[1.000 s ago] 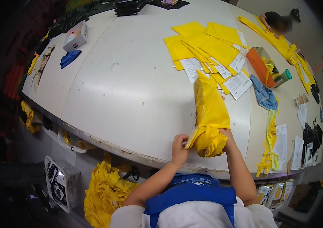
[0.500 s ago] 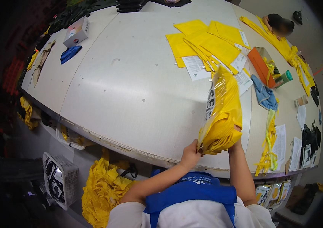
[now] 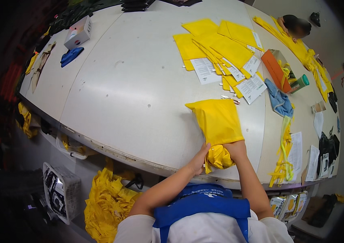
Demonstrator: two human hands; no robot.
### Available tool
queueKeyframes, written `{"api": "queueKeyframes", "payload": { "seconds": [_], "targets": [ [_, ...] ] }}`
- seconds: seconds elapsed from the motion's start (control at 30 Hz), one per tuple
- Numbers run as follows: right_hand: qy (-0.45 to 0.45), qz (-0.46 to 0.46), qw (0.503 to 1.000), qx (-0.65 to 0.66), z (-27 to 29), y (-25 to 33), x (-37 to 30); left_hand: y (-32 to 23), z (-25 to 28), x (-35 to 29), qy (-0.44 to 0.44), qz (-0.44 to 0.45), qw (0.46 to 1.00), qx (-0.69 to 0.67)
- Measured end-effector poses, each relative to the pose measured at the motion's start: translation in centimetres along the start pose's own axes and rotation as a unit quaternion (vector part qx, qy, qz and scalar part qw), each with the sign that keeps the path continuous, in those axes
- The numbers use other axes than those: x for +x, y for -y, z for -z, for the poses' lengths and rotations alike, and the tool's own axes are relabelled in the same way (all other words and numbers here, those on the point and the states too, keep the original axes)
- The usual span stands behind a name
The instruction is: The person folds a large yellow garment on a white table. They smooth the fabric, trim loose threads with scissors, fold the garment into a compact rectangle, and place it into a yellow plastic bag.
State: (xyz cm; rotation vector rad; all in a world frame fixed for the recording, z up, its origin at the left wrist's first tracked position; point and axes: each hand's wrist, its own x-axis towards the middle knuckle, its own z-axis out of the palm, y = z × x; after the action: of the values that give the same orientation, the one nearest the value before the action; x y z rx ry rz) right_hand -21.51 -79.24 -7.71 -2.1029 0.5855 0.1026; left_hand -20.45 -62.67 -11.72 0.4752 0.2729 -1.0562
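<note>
A yellow fabric pouch lies in front of me near the table's front edge, its mouth toward me. Bunched yellow cloth bulges out of that mouth. My left hand is closed on the left side of the mouth, thumb up along its edge. On the other side, my right hand reaches in under the pouch's edge, its fingers hidden by the fabric. Just beyond the pouch lies a small pair of thread snips. Farther off, flat yellow pouches are fanned out with printed white sheets.
To the right are an orange box, a green can, a blue cloth and yellow straps. A white box stands far left. Yellow cloth is heaped below the table edge. Another person is at the far right.
The bundle has come down from upright onto the table and been turned. Its plain yellow side now shows instead of the clear, printed one. My right hand has shifted to the pouch's mouth.
</note>
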Motion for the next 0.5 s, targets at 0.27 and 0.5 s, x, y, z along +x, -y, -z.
{"api": "queueKeyframes", "payload": {
  "seconds": [0.27,0.5],
  "targets": [
    [-0.074,0.286,0.903,-0.312,-1.7,2.5,-1.6,0.5,3.5,-1.4,-0.004,0.031,0.988,0.152],
    [0.025,0.341,0.894,-0.29,-2.4,2.5,-1.1,-2.0,4.5,-2.7,0.005,0.073,0.995,0.066]
  ]
}}
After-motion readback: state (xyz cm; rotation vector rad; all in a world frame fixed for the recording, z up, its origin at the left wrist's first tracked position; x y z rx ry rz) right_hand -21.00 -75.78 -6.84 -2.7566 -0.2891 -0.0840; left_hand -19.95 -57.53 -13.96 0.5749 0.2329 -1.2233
